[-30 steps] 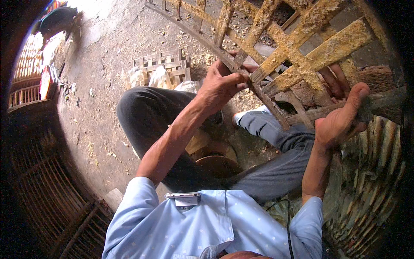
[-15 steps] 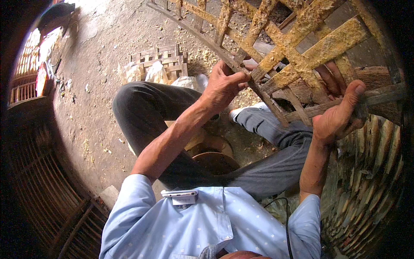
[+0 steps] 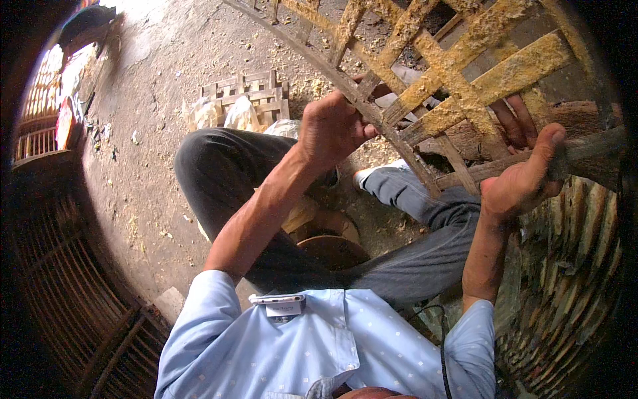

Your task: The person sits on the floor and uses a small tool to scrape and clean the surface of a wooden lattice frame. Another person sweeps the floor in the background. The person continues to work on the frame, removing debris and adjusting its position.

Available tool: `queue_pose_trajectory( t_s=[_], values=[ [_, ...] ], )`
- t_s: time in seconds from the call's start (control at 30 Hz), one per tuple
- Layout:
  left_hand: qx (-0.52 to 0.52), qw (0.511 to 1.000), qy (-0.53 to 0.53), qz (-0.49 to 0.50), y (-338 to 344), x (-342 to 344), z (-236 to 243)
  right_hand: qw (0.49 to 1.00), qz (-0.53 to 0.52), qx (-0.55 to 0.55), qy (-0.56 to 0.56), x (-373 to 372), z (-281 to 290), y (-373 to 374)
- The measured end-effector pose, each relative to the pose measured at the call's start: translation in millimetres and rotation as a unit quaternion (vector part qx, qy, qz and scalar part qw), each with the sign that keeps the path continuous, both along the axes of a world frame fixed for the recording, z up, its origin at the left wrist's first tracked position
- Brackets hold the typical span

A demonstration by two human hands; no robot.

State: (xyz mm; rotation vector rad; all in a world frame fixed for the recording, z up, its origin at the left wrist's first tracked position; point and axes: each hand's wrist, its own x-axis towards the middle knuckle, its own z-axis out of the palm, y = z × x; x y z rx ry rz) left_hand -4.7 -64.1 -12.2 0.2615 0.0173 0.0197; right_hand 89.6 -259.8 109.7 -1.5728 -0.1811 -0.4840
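A wooden lattice panel [image 3: 458,80] of crossed slats, crusted with yellowish residue, is held up tilted at the upper right. At its left edge rail is my left hand [image 3: 330,130], its fingers curled behind the rail and its thumb close to the near side. My right hand [image 3: 518,176] grips the bottom rail near the right corner. Its thumb lies along the front, while some fingers show through the gaps from behind. Part of the left hand's fingers is hidden by the rail.
A smaller slatted wooden rack [image 3: 256,93] lies on the gritty floor with plastic bags [image 3: 242,114] against it. Between my legs is a round wooden object [image 3: 332,246]. Ribbed slatted stacks stand at the right [image 3: 565,279] and the left [image 3: 60,279]. Crumbs litter the floor.
My left hand has shifted slightly left and up along the rail, its thumb sliding off the front. The panel has moved only a little. My right hand keeps its grip.
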Motion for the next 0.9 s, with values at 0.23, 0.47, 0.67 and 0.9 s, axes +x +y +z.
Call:
queue_pose_trajectory(
  t_s=[0.23,0.47,0.67,0.9],
  values=[
    [0.067,0.996,-0.042,-0.041,26,-6,-10,0.997,0.022,0.007,0.074,7,8,-9],
    [0.234,0.972,-0.008,0.025,26,-3,9,1.0,0.018,-0.01,0.016,10,8,-12],
    [0.118,0.992,-0.033,-0.003,27,-5,4,0.996,0.018,0.047,0.076,7,21,-3],
    [0.136,0.991,-0.004,0.016,26,-3,11,0.999,-0.005,-0.05,0.009,12,7,-20]
  ],
)
